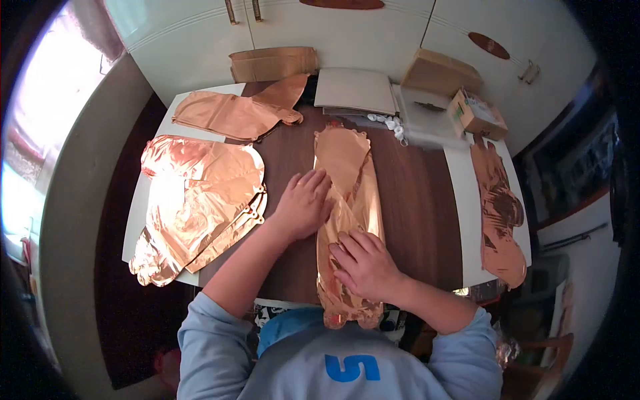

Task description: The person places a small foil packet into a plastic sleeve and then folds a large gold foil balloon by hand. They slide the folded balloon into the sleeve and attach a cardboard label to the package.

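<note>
A long folded sheet of shiny copper-coloured foil lies lengthwise on the brown and white table, its near end hanging over the front edge. My left hand rests on the left side of the foil about midway, palm down. Lower and to the right, my right hand lies on the foil with its fingers spread. Both hands seem to press on the foil rather than grip it. The foil's far end is broad and rounded, with small tabs.
Larger foil pieces cover the table's left side, with another behind them. A pale flat box, small white items, a clear plastic sheet and an open carton stand at the back. More foil lies right.
</note>
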{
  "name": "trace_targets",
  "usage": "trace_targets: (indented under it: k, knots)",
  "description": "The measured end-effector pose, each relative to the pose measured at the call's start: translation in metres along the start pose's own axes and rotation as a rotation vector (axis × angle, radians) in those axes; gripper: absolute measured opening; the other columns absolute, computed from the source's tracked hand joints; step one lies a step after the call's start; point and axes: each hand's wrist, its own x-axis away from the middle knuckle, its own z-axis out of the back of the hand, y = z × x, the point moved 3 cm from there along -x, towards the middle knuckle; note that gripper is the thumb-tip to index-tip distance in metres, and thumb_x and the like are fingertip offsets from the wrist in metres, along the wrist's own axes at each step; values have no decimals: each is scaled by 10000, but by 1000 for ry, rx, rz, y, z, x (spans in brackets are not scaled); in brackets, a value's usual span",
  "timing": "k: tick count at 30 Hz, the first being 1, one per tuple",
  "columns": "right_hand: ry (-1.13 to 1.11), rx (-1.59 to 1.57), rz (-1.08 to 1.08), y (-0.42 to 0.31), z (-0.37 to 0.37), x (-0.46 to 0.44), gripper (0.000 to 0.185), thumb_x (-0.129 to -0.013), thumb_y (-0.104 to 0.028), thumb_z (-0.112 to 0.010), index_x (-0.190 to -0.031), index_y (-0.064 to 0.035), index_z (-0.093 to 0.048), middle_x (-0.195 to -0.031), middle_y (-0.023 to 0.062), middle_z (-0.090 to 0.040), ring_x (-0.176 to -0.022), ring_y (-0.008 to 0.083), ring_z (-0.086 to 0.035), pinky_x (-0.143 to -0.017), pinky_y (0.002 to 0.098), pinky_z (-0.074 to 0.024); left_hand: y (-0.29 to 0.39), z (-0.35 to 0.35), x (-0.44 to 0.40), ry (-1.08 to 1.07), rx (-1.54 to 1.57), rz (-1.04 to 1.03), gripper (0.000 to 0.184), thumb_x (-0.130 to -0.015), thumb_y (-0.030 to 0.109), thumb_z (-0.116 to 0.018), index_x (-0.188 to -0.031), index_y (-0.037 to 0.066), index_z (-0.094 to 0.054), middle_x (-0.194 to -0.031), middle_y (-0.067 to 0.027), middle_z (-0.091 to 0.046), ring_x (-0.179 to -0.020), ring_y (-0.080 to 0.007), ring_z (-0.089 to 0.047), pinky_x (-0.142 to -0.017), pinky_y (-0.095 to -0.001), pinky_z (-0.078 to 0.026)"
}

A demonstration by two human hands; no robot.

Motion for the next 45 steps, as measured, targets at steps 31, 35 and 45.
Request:
trace_targets:
  k: [31, 35, 45]
  knots:
    - [-68, -95, -83, -67, -8, 36, 567, -784, -304, -720, -1258, -11, -615, -1354, 146, -559, -1230, 288, -503, -960, 423, -396, -46, -11, -36, 99, 51, -28, 604, -880, 351, -669, -1369, 40, -499, -1427, -176, -499, -1312, -341, -481, -1122, -530, -338]
    - [45, -267, -172, -43, 8, 40, 573, -842, -284, -685, -1330, -12, -558, -1392, 143, -528, -1278, 291, -471, -1006, 461, -373, -24, 1, -17, 137, 38, 44, 665, -923, 348, -610, -1457, 19, -389, -1535, -235, -341, -1430, -375, -326, -1171, -541, -238]
    - [-261, 51, -251, 47, 3, 41, 773, -956, -467, -528, -1493, 44, -306, -1593, 199, -248, -1491, 352, -187, -1205, 544, -108, 45, -6, 55, -86, -49, 36, 832, -938, 547, -523, -1470, -63, -328, -1535, -292, -310, -1453, -436, -261, -1170, -571, -183]
